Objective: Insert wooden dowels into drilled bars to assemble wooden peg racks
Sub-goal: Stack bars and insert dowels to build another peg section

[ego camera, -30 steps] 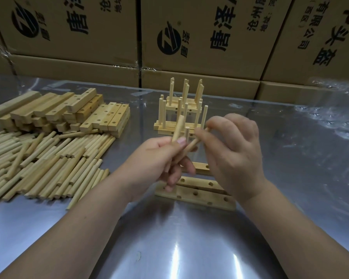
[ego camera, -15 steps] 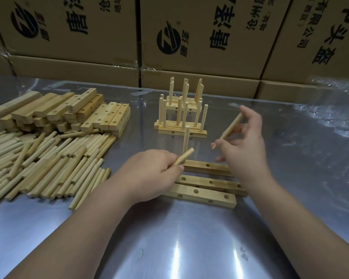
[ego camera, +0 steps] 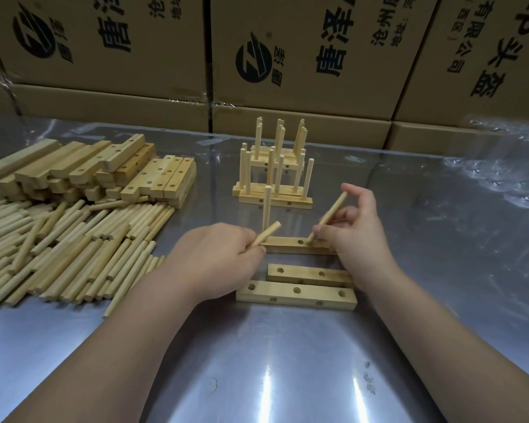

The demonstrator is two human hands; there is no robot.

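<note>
Three drilled wooden bars lie side by side in front of me: a far bar (ego camera: 290, 245), a middle bar (ego camera: 303, 273) and a near bar (ego camera: 297, 295). One dowel (ego camera: 267, 209) stands upright in the far bar's left hole. My left hand (ego camera: 217, 257) grips a short dowel (ego camera: 268, 236) that slants up toward the upright one. My right hand (ego camera: 358, 230) holds another dowel (ego camera: 329, 215) tilted, its lower tip at the far bar's right end, by a hole there.
Finished peg racks (ego camera: 274, 175) are stacked behind the bars. A heap of loose dowels (ego camera: 68, 245) and a pile of drilled bars (ego camera: 89, 169) lie at the left. Printed cardboard boxes (ego camera: 303, 56) wall off the back of the shiny metal table (ego camera: 272, 361).
My right hand has come down and left, bringing its dowel's tip to the far bar's right end. My left hand has barely shifted.
</note>
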